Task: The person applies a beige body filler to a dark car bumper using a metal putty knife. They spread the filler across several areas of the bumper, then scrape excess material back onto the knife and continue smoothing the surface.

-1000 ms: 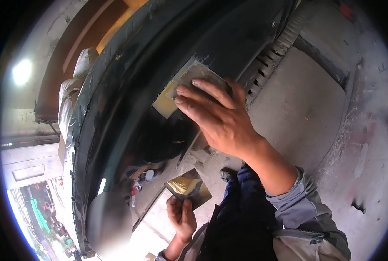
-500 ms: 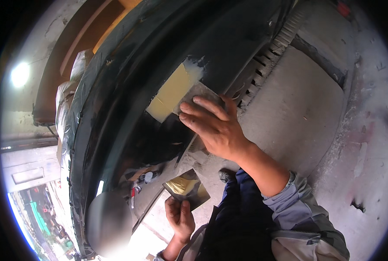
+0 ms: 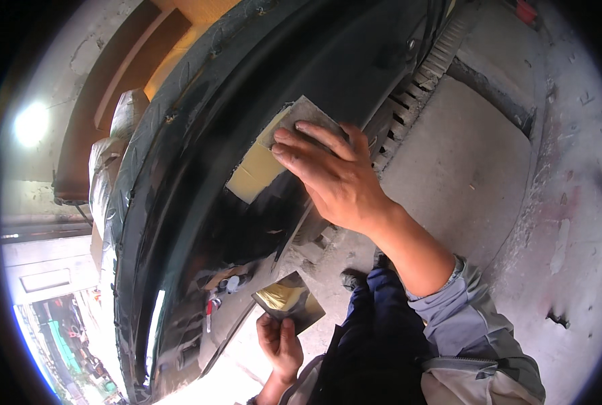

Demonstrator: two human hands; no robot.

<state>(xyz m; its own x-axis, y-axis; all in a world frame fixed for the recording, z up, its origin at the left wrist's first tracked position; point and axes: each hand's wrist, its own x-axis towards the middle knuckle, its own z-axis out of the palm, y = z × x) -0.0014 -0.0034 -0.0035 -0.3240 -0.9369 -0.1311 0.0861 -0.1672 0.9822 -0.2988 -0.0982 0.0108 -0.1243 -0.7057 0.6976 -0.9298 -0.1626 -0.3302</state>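
Note:
A patch of pale yellow filler (image 3: 252, 174) lies on a dark, glossy, curved vehicle panel (image 3: 355, 74). My right hand (image 3: 341, 169) presses a thin grey spreader (image 3: 305, 110) flat over the upper end of that patch, fingers spread across its back and thumb at its edge. Lower down, my left hand (image 3: 280, 345) pinches a dark square plate (image 3: 309, 312) between thumb and fingers. A smear of yellow filler (image 3: 279, 297) sits on the plate's face, well apart from the panel.
Beneath the panel's right edge runs a slotted floor channel (image 3: 439, 61), beside the grey concrete floor (image 3: 463, 162). Crumpled clear plastic wrap (image 3: 105, 165) hangs at the left near a brown curved part (image 3: 88, 128). My legs (image 3: 382, 310) stand close to the panel.
My right hand has moved the spreader up the patch, covering its upper end and baring more of the lower end. The left hand holds the plate nearly still. A blurred grey shape at lower left is gone.

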